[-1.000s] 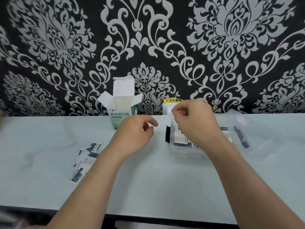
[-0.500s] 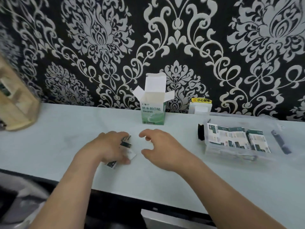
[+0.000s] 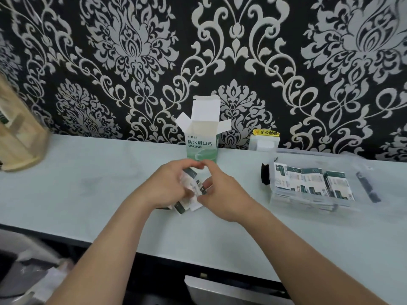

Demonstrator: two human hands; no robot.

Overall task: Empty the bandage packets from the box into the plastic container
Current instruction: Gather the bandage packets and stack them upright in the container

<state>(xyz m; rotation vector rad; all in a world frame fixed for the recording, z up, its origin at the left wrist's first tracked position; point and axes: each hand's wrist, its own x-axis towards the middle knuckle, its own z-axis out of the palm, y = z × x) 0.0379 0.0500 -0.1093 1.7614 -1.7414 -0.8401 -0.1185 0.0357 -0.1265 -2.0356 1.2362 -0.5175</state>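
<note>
Both hands have closed in on the loose packets (image 3: 192, 190) since half a second back, when only the left one was on them and the right hung apart. Now the left hand (image 3: 167, 187) curls its fingers round the bunch and the right hand (image 3: 221, 195) pinches the other side between thumb and fingers. The lowest ones look to touch the counter (image 3: 88, 183), just in front of the box (image 3: 202, 148), which stands upright, flaps open. Off to the right, well apart, sits the plastic container (image 3: 308, 203) with more packets (image 3: 308, 183) lined up inside.
</note>
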